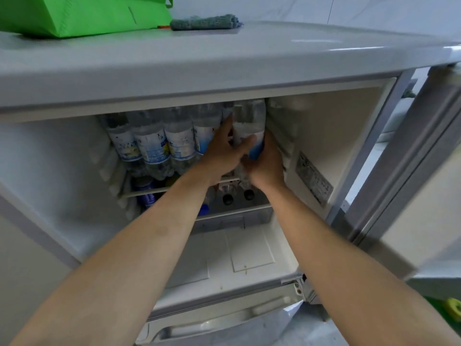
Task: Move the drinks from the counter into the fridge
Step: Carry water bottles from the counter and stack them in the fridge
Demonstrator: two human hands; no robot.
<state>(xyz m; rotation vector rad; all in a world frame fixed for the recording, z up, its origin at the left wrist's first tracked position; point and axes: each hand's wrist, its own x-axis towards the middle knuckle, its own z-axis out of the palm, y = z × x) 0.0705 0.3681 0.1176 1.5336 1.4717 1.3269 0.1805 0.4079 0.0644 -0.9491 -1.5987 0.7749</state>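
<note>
The small fridge (349, 136) stands open below me. Several clear water bottles (152, 143) with white-and-blue labels stand in a row on its top shelf. Both my hands reach into the shelf's right end. My left hand (224, 148) wraps around the left side of one more water bottle (249, 121), thumb across its label. My right hand (268, 166) cups the same bottle from the right and below, close to the fridge's right wall. The bottle stands nearly upright beside the row.
Dark-capped bottles (238, 197) and blue cans (146, 193) sit on the shelf below. The fridge door (424, 171) hangs open at the right. A green bag (82, 13) and a grey cloth (207, 21) lie on the fridge top. A lower drawer (224, 318) juts out.
</note>
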